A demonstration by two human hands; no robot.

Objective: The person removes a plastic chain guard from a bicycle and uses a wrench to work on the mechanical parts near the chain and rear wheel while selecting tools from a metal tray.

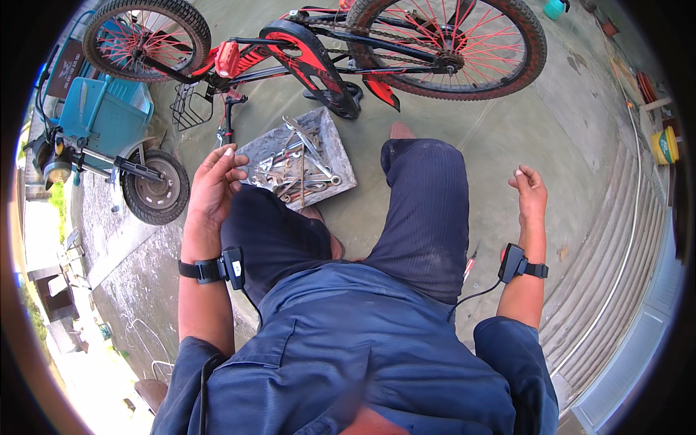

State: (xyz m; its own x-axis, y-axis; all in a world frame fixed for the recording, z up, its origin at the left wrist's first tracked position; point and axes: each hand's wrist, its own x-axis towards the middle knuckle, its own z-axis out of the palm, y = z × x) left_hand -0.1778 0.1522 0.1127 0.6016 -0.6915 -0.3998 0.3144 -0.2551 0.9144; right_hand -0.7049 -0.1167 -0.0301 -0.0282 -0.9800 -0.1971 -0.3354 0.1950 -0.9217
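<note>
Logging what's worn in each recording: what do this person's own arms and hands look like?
The left hand and right hand are ungloved. Short dark blue sleeves cover the upper arms. Each forearm wears a black strap carrying a small dark box, with a thin black cable; the left box bears a small white label.

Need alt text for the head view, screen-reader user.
A person's bare left hand and right hand are held apart, fingers loosely curled, no tool visible in either. Just beyond the left knee is a grey tray of wrenches, with a red-and-black bicycle farther ahead; a teal vehicle stands at left.
</note>
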